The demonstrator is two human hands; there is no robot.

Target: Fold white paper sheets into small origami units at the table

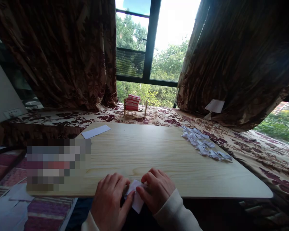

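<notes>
Between my two hands, at the near edge of the table, is a small folded piece of white paper (137, 202). My left hand (112, 195) grips its left side, with the thumb pressed on the paper and the other fingers curled. From the right, my right hand (157, 189) pinches the same paper, its thumb lying close to the left thumb. Part of the paper is hidden under the fingers. One corner points down toward me, past the table edge.
Folded white paper pieces (202, 142) lie in a cluster on the table's (139, 150) right side. A white paper strip (96, 131) rests at the back left. Loose paper sheets (9, 205) lie at lower left, near a blurred-out patch. Behind stand a rack with red-striped cloths (132, 103) and a small lamp (214, 106).
</notes>
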